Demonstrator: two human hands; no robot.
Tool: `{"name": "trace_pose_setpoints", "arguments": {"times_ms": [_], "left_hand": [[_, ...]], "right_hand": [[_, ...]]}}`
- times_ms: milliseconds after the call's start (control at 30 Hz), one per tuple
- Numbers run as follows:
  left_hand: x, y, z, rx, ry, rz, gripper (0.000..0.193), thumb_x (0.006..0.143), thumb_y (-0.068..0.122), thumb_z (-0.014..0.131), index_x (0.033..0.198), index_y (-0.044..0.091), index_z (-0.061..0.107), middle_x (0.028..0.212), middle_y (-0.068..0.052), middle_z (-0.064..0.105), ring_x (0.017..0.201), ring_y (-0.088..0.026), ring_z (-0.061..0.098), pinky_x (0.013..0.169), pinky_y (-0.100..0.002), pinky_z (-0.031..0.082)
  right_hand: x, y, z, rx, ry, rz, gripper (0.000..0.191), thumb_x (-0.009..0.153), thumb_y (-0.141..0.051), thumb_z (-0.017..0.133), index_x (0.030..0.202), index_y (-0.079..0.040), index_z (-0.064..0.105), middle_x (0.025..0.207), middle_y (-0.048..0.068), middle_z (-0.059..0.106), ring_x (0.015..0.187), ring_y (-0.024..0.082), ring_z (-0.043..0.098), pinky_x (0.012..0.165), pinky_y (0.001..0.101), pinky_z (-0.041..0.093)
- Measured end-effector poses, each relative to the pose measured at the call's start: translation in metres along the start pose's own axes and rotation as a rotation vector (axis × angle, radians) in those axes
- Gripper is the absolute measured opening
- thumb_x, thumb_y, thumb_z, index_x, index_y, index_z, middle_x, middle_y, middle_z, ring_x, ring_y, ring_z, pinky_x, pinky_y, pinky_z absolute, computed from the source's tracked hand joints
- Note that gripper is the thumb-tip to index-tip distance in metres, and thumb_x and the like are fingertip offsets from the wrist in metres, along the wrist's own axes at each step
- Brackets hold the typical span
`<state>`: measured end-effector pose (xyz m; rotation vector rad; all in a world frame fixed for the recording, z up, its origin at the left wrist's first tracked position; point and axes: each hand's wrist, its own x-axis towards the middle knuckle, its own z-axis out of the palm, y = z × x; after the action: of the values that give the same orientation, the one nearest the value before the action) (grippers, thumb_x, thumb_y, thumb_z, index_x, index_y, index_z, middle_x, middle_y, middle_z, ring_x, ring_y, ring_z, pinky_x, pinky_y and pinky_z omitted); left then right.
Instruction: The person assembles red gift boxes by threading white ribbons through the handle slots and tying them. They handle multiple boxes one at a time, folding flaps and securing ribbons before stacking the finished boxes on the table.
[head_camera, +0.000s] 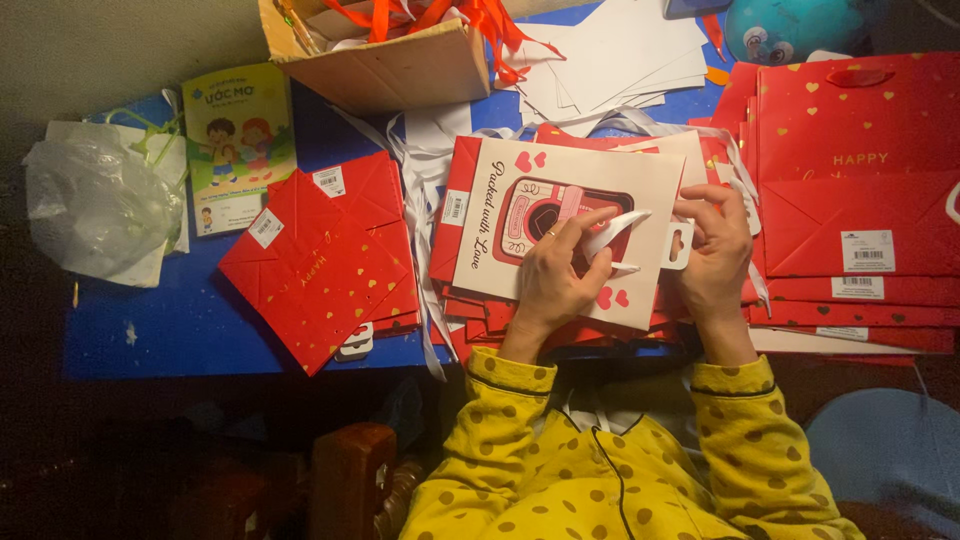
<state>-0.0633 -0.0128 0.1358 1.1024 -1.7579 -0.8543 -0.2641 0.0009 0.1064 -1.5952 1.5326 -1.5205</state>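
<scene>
Your left hand (553, 283) fingers pinch the white ribbon strip (612, 234); right hand (715, 258) fingers grip the cream flat paper gift bag (560, 225)'s handle slot, ribbon not yet threaded.

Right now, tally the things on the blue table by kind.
Cream bag under both hands: 1
Stacks of red bags: 2
Cardboard box: 1
Booklet: 1
Plastic bag: 1
Total: 6

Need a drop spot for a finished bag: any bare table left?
Bare blue table shows between the plastic bag and the left red bag pile, along the near edge. Elsewhere crowded: cardboard box, white sheets, right red stack.
</scene>
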Motion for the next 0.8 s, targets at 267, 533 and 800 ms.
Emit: {"name": "trace_pose_setpoints", "arguments": {"times_ms": [267,533,800], "left_hand": [[0.0,0.001,0.001,-0.037,-0.003,-0.029,0.04,0.09,0.016,0.069,0.13,0.018,0.066,0.101,-0.006,0.071,0.084,-0.019,0.075,0.075,-0.034,0.059],[0.0,0.001,-0.001,-0.006,-0.006,0.014,0.034,0.09,0.017,0.07,0.124,0.015,0.068,0.102,-0.007,0.071,0.088,-0.021,0.072,0.075,-0.034,0.057],[0.001,-0.003,0.004,0.026,0.007,0.054,0.02,0.091,0.019,0.071,0.11,0.016,0.073,0.094,-0.002,0.072,0.086,-0.017,0.07,0.075,-0.032,0.057]], "right_hand": [[0.003,0.002,-0.002,-0.223,0.061,-0.065,0.014,0.104,-0.007,0.07,0.117,-0.003,0.068,0.12,0.01,0.063,0.112,0.023,0.062,0.092,0.031,0.051],[0.001,-0.01,0.0,-0.193,0.001,-0.061,0.02,0.091,-0.008,0.069,0.111,-0.005,0.07,0.121,0.012,0.06,0.107,0.026,0.063,0.081,0.0313,0.054],[-0.001,0.006,0.001,-0.221,0.089,-0.013,0.003,0.109,-0.006,0.067,0.109,-0.003,0.066,0.105,0.009,0.063,0.096,0.021,0.063,0.086,0.0335,0.05]]}}
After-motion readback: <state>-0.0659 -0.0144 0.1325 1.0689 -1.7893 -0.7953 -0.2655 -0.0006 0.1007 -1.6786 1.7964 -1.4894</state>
